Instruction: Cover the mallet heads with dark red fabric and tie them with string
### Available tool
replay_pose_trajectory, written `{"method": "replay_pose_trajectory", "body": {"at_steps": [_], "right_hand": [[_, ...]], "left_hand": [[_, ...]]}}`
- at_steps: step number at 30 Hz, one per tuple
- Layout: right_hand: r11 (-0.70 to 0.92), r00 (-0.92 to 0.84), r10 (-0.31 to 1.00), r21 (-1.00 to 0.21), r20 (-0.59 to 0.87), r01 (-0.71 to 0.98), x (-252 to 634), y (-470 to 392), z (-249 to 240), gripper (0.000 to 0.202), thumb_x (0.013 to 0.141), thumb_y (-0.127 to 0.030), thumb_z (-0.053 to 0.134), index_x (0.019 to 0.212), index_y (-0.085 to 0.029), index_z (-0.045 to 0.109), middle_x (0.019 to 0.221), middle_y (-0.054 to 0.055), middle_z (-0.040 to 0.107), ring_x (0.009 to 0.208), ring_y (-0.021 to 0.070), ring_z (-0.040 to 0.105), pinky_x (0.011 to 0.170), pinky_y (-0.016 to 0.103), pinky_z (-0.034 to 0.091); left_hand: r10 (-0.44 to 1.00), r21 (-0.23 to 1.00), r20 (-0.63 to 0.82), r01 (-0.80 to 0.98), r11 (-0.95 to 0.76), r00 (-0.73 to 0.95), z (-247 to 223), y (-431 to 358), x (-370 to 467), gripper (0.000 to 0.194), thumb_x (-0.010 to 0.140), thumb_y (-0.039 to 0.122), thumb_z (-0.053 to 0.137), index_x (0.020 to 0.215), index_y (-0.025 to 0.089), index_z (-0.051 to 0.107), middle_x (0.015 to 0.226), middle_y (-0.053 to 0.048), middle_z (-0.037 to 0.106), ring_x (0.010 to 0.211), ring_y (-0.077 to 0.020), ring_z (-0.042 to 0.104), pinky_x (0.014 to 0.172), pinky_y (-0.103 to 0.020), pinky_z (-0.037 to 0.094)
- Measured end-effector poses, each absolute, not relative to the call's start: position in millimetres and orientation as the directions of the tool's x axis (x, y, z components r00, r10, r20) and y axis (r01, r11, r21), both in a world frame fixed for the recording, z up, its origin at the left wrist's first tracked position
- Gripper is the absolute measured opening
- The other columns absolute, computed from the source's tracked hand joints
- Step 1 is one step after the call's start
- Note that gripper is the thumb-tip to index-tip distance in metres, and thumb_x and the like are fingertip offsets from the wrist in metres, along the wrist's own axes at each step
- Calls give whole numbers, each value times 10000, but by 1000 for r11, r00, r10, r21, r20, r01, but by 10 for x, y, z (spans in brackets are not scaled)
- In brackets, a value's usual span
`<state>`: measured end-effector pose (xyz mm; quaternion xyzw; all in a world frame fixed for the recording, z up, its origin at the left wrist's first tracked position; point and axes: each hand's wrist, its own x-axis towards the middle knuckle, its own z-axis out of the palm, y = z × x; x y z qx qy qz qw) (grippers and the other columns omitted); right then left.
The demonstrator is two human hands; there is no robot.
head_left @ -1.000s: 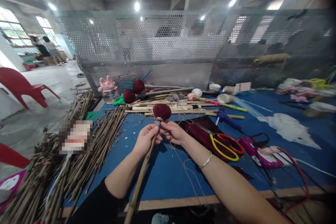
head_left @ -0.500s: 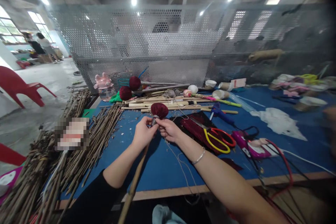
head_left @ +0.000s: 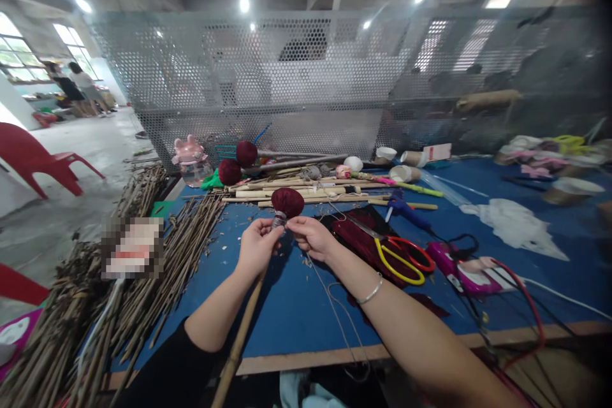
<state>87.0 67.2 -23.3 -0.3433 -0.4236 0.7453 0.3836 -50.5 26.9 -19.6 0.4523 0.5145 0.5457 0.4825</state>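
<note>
A bamboo stick (head_left: 243,330) slants up from the table's front edge, topped by a dark red cloth-covered ball (head_left: 287,202). Grey string (head_left: 278,219) is wound round the neck below the ball. My left hand (head_left: 258,243) is closed round the stick just under that winding. Beside the neck, my right hand (head_left: 310,236) pinches the string, whose loose tail (head_left: 329,296) hangs down over the table edge. Right of my right hand lie scissors (head_left: 399,261) with red and yellow handles, on dark red cloth (head_left: 351,229).
Bundles of thin dry twigs (head_left: 179,261) cover the left side. Behind my hands lie sticks (head_left: 306,192) and two dark red balls (head_left: 238,162). A blue glue gun (head_left: 406,210), a purple box (head_left: 461,271) with cables and white plastic (head_left: 519,226) lie right. A perforated metal screen (head_left: 296,86) stands behind.
My right hand has drawn slightly away from the neck, to the right. The ball has tipped a little to the left. My left hand keeps its hold on the stick.
</note>
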Motion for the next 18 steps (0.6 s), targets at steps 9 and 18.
{"method": "replay_pose_trajectory", "body": {"at_steps": [9,18], "right_hand": [[-433,-554,809,-834,-194,-340,882,715,-386,342,574,-371,760,626,-144,509,390,-114,269,343,6,159,326,155,84],[-366,-468,856,-898,-221,-245,812,646,-393,360,592,-396,739,595,-138,488,377,-127,213,341,1,103,334,175,43]], "left_hand": [[947,904,-254,-299,304,197,-163,228,-501,300,735,397,591,785,103,553,642,-46,623,389,-49,491,343,-145,366],[996,996,-85,-25,84,-40,-240,164,-426,334,680,231,640,945,177,445,764,10,562,438,-63,533,333,-152,387]]}}
